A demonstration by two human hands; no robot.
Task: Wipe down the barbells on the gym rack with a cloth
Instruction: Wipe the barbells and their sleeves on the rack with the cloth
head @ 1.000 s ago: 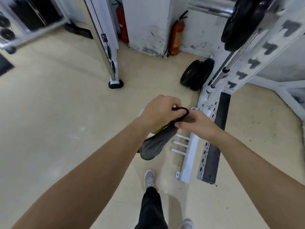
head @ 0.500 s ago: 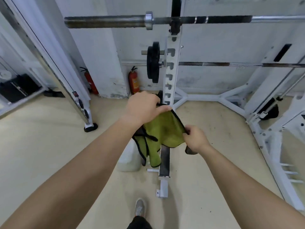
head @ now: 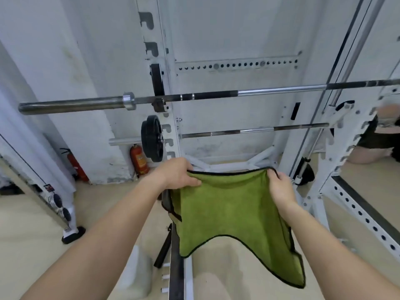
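Note:
A green cloth with a black hem hangs spread out between my hands. My left hand pinches its top left corner and my right hand grips its top right corner. Above the cloth, a steel barbell lies across the white rack at about chest height. A second, lower barbell rests behind it, with a black plate at its left end. Both hands are below and in front of the bars, not touching them.
Two red fire extinguishers stand against the back wall. A white cable machine post stands left on a black foot. The rack's perforated base rail runs along the right. A person crouches at the far right. A white container sits on the floor.
My view has tilted up from the floor to the rack. My hands moved apart and opened the bunched cloth out flat, its green side toward me.

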